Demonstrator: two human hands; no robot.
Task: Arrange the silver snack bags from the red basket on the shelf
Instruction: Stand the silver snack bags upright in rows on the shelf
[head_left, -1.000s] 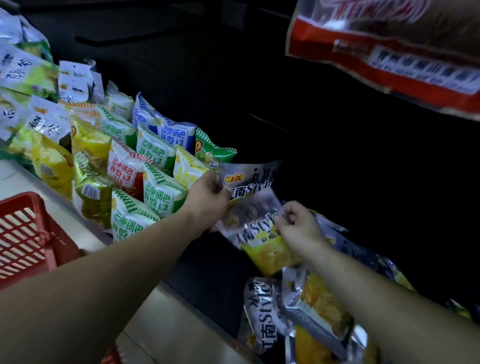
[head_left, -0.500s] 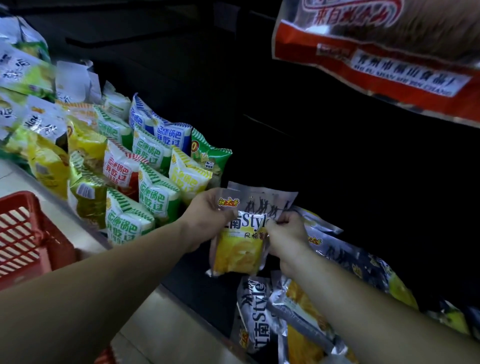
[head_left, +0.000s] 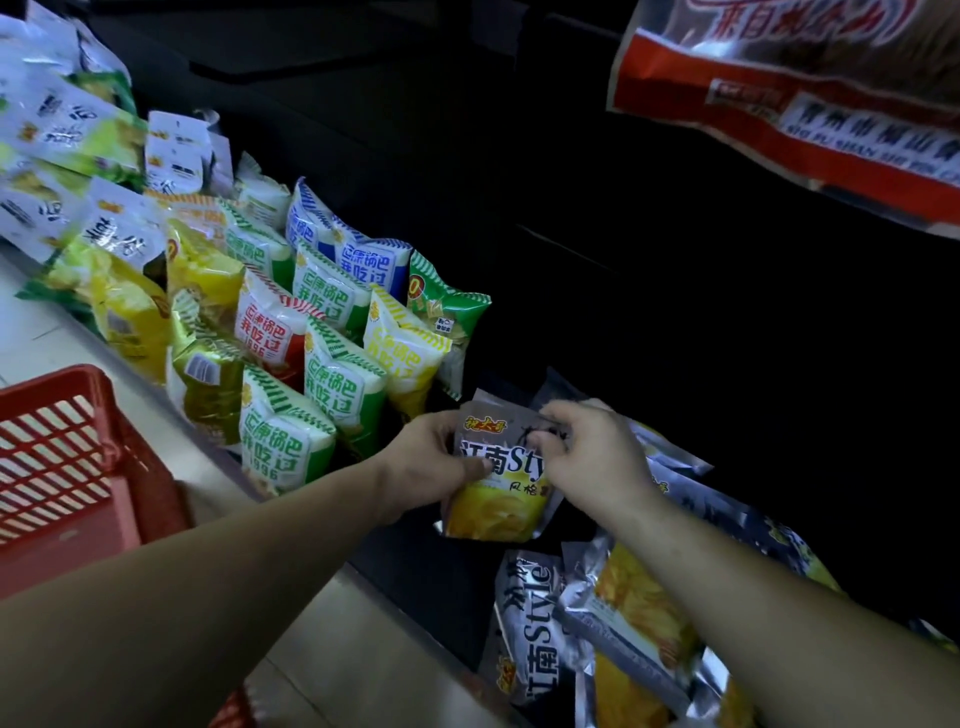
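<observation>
A silver snack bag (head_left: 498, 493) with a yellow lower half stands upright on the dark low shelf (head_left: 405, 561), just right of the green and white packs. My left hand (head_left: 431, 462) grips its left edge. My right hand (head_left: 587, 457) pinches its top right corner. Several more silver snack bags lie below and to the right: one (head_left: 530, 623) lies on its side near the shelf's front edge, another (head_left: 639, 618) leans over it. The red basket (head_left: 67, 467) sits at the left on the floor; what it holds is out of view.
Rows of green, red, blue and yellow snack packs (head_left: 332, 374) fill the shelf's left part. White and green bags (head_left: 67, 135) pile up at the far left. A large red and clear bag (head_left: 800, 88) hangs over from the shelf above at top right. Beige floor tiles (head_left: 332, 665) lie below.
The bag that both hands hold has come down and tipped upright, closer to the green and white packs. My right hand moved from its middle to its top corner.
</observation>
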